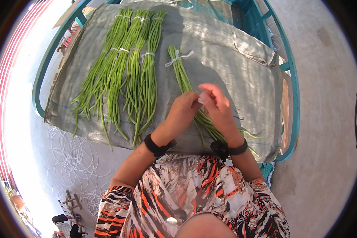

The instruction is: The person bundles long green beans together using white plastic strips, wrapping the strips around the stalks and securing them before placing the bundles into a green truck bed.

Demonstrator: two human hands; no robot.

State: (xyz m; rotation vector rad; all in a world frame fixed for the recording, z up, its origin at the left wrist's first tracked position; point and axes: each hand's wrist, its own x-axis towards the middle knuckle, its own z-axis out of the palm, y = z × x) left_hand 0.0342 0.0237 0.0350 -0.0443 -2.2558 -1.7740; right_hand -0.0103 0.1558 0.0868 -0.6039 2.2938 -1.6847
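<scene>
A slim bundle of green yard-long beans [181, 76] lies slantwise in front of me on a grey woven cloth [250, 101]. Near its top end a white tie [178, 58] is knotted round it, its loose ends sticking out. Over the middle of that bundle, my left hand [182, 111] is closed with fingertips pinched at a small white strip [201, 99]. My right hand [219, 109] meets it there, thumb and fingers bent together on the strip. How the strip runs round the beans is hidden beneath the hands.
Several bundles of tied yard-long beans [135, 59] lie side by side to the left. A teal metal rail [293, 107] edges the cloth-covered bed. Loose white cord [73, 154] lies in coils on the floor at left. A person's legs [73, 228] show at lower left.
</scene>
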